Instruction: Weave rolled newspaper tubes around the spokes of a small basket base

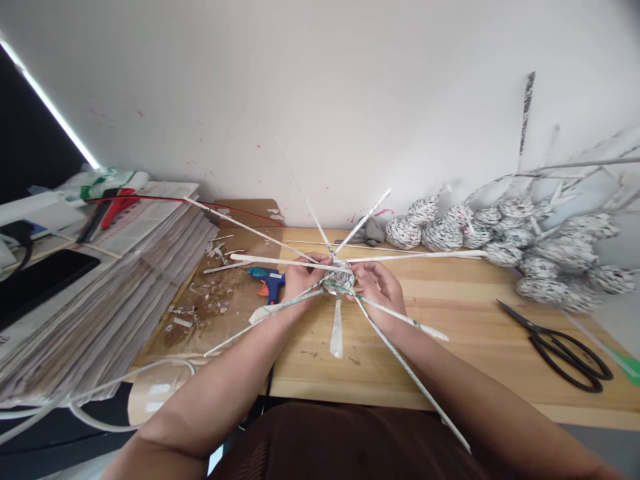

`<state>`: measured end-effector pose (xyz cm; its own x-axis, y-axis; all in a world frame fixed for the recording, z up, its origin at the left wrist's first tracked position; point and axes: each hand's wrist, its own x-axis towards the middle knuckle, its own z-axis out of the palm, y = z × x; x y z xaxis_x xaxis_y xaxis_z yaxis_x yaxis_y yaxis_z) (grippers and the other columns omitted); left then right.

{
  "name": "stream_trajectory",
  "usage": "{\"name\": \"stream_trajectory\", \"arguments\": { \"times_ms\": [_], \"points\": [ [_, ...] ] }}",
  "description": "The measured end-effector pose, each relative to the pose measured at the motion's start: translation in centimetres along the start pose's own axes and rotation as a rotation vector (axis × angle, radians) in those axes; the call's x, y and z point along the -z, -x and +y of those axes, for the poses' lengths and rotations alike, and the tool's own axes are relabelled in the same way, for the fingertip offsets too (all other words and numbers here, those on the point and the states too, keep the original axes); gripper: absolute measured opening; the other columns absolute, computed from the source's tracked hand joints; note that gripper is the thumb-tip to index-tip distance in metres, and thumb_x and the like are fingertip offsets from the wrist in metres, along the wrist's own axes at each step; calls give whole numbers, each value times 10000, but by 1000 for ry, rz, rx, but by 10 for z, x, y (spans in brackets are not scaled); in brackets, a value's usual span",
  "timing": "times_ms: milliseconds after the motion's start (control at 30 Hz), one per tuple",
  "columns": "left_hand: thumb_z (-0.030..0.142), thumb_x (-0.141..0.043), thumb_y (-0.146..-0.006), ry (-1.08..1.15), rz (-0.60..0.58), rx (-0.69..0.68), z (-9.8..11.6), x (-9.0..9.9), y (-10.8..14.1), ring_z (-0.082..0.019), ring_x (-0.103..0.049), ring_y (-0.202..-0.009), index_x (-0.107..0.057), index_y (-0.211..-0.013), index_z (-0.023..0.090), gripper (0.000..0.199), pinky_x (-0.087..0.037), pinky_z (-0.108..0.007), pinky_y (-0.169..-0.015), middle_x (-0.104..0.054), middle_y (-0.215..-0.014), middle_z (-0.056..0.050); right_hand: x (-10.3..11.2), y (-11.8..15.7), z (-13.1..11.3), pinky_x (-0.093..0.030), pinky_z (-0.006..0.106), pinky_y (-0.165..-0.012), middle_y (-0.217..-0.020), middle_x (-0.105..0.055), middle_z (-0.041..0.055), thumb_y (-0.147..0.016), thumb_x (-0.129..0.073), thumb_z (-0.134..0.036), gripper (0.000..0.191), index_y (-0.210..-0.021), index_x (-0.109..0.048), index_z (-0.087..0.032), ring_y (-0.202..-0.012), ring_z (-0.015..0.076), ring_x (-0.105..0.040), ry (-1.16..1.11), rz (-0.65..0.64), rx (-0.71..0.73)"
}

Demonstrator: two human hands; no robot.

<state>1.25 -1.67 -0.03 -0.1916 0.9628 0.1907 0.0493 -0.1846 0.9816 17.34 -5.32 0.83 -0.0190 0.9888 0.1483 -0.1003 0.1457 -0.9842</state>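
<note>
Between my hands is a small woven paper piece (339, 279), round at its centre, with several rolled paper strips spreading out from it like spokes. My left hand (303, 275) grips its left side, fingers closed at the strip bases. On the other side my right hand (376, 285) pinches the right edge, thumb and fingers bent around it. One wide-ended strip (337, 333) points toward me, and a long strip (415, 377) runs down over my right forearm. Part of my fingers is hidden behind the weave.
A blue glue gun (273, 283) lies left of my left hand, near paper scraps (200, 297) on a brown board. Stacked newspapers (150, 267) bear a phone (47, 283) and a red-handled tool (107, 212). Black scissors (560, 347) and several woven gourd shapes (500, 233) are on the right.
</note>
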Motion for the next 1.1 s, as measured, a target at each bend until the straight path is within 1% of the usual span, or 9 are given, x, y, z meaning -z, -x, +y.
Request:
{"name": "stream_trajectory", "arguments": {
  "times_ms": [100,333,433,600,700,800,867,1000,1100],
  "points": [
    [408,-755,-687,-25,-28,12,-3,-1,0,-179,-656,-642,-729,-768,146,275,-507,-271,-606,-721,-707,-60,-2,-5,5,-566,280,-476,-866,-702,22,-761,-699,-550,420,-1014,-628,-221,-558,135,-613,-60,4,-119],
    [371,-793,-632,59,-144,94,0,-3,5,-207,-687,-675,-738,-770,146,270,-535,-292,-630,-742,-738,-67,-3,-12,5,-513,270,-400,-743,-703,41,-726,-704,-589,443,-855,-637,-170,-457,131,-574,-89,50,-131],
    [362,-782,-653,20,-156,87,4,-2,6,-203,-690,-691,-735,-778,143,256,-537,-284,-641,-745,-759,-74,-2,-13,4,-517,266,-403,-739,-697,44,-732,-714,-557,420,-851,-639,-162,-469,131,-572,-71,44,-116],
    [362,-758,-688,-103,-195,38,-2,1,3,-192,-680,-669,-731,-751,153,220,-516,-257,-600,-733,-716,-63,1,-12,4,-507,223,-417,-853,-703,46,-737,-735,-487,388,-967,-677,-180,-581,138,-612,29,-20,-83],
    [355,-733,-721,-138,-230,20,-5,3,4,-195,-687,-689,-744,-793,159,209,-520,-259,-613,-742,-745,-67,1,-11,2,-476,221,-396,-794,-699,49,-745,-725,-478,370,-937,-701,-162,-546,134,-593,60,-33,-85],
    [338,-718,-735,-130,-264,26,-5,3,6,-204,-700,-722,-752,-808,165,191,-540,-279,-661,-755,-787,-74,1,-12,1,-452,234,-388,-665,-677,36,-752,-709,-477,350,-859,-700,-144,-474,132,-564,99,-3,-106],
    [331,-736,-714,-84,-263,45,-3,2,6,-211,-703,-724,-749,-795,164,186,-554,-297,-679,-756,-788,-77,2,-13,1,-463,248,-417,-646,-687,43,-750,-702,-476,343,-834,-699,-144,-485,150,-589,133,24,-105],
    [350,-777,-671,3,-277,73,0,-1,3,-214,-698,-710,-747,-789,152,233,-563,-312,-677,-751,-770,-87,4,-15,3,-494,263,-499,-731,-736,81,-760,-685,-463,322,-814,-704,-146,-604,200,-671,212,66,-42],
    [370,-776,-664,2,-304,86,0,0,-1,-206,-685,-680,-743,-760,148,244,-550,-302,-634,-745,-754,-86,6,-16,4,-497,263,-522,-775,-747,90,-773,-673,-434,289,-806,-707,-150,-645,210,-688,252,56,0]
  ]
}}
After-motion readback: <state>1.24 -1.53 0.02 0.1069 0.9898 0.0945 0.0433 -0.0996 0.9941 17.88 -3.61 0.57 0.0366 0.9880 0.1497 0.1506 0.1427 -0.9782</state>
